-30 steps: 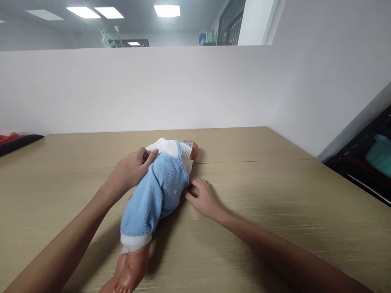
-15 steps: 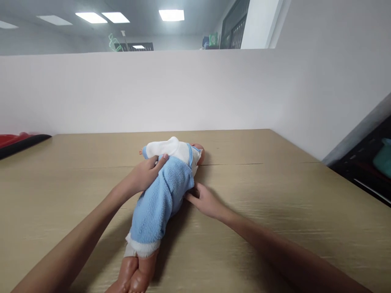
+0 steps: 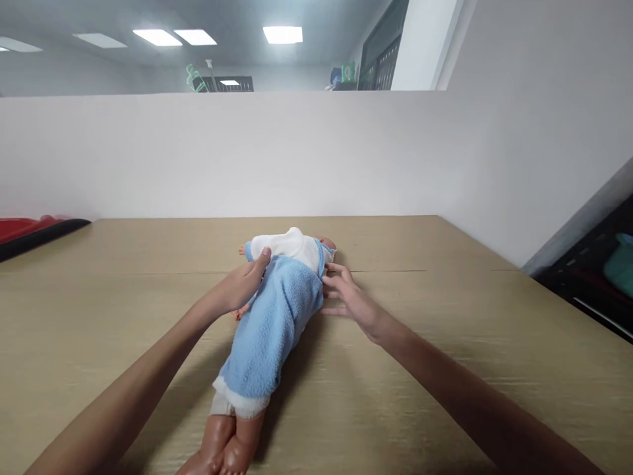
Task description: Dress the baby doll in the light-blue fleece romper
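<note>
A baby doll [image 3: 277, 316] in light blue and white fleece clothing lies on the wooden table, its head pointing away from me and its bare legs towards me. My left hand [image 3: 247, 282] grips the doll's left-hand edge at the waist, thumb on top of the cloth and fingers tucked out of sight. One small doll hand pokes out below my wrist. Against the other edge of the doll's torso, near the blue trim, my right hand [image 3: 349, 297] has its fingers spread, the tips touching the clothing. Most of the doll's head is hidden by its collar.
The wooden table [image 3: 420, 369] reaches a white partition [image 3: 271, 155] at the back. A red item with a black rim [image 3: 44, 234] stands at the far left. On the right is a dark rack [image 3: 588, 277] with a teal thing [image 3: 620, 267] in it.
The doll has shifted slightly right and rolled a little, uncovering its lower hand. My right hand has come out from under its side and moved up towards its shoulder, fingers spreading.
</note>
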